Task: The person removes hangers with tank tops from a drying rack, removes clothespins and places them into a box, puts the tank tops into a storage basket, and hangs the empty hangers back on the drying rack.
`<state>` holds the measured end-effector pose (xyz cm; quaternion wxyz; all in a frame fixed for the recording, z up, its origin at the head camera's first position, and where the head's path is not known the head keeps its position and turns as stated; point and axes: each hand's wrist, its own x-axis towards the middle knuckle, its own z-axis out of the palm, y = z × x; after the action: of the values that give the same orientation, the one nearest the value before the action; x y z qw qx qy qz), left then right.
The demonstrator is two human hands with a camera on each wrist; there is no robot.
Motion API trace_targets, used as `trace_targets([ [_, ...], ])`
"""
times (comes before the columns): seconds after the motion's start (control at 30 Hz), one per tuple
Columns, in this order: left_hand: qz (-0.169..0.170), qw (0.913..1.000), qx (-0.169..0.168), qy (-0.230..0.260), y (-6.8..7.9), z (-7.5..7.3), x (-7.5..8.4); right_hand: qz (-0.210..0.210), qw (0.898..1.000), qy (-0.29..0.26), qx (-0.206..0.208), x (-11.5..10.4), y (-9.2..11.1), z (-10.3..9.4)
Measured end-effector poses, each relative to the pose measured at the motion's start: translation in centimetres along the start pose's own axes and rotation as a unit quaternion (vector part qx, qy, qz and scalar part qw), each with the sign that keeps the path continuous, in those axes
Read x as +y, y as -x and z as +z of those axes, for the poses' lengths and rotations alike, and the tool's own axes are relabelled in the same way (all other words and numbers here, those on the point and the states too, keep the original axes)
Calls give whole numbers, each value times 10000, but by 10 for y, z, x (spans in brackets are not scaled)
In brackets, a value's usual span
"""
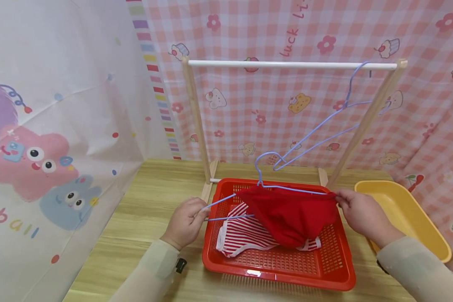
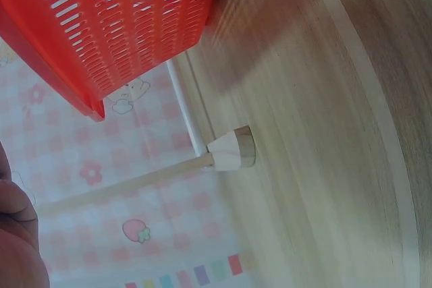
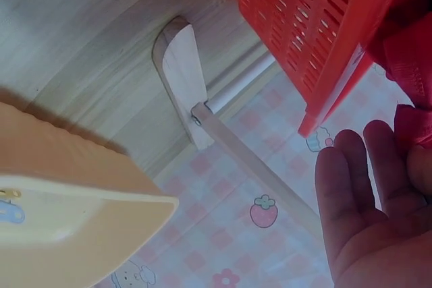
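Note:
In the head view my left hand point(image 1: 186, 222) pinches the left end of a light-blue clothes hanger point(image 1: 220, 201). A red garment point(image 1: 294, 214) covers the hanger's right part and drapes over the basket. My right hand point(image 1: 366, 216) pinches the garment's top edge at the right, beside the hanger's far end, which the cloth hides. Below lies a red-and-white striped garment point(image 1: 245, 235) in a red perforated basket point(image 1: 279, 282). The left wrist view catches only a bit of my left hand point(image 2: 17, 234). In the right wrist view, my right hand point(image 3: 378, 224) has thumb and index at the red cloth.
Behind the basket stands a wooden rack with a white rod point(image 1: 287, 64). A second blue hanger point(image 1: 317, 126) hangs near the rod's right end. To the right sits a yellow tray point(image 1: 411, 214). A small black clip-like object point(image 1: 180, 265) shows beside the left sleeve.

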<state>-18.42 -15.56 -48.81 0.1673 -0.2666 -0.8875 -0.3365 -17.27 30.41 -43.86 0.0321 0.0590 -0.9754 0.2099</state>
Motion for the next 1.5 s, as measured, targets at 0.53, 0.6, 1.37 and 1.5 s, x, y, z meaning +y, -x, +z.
trace_targets([
  [0.53,-52,9996,34,261,2,2,0,305,9984,-448,-137,3,-3,0],
  [0.6,-51,9996,43,265,1,2,0,310,9982,-480,-168,3,-2,0],
  [1.37,-13,9997,100,219,2,3,1,449,9971,-368,-494,4,-2,3],
  [1.5,43,9994,197,279,3,4,-2,499,9965,-440,-507,4,-2,2],
])
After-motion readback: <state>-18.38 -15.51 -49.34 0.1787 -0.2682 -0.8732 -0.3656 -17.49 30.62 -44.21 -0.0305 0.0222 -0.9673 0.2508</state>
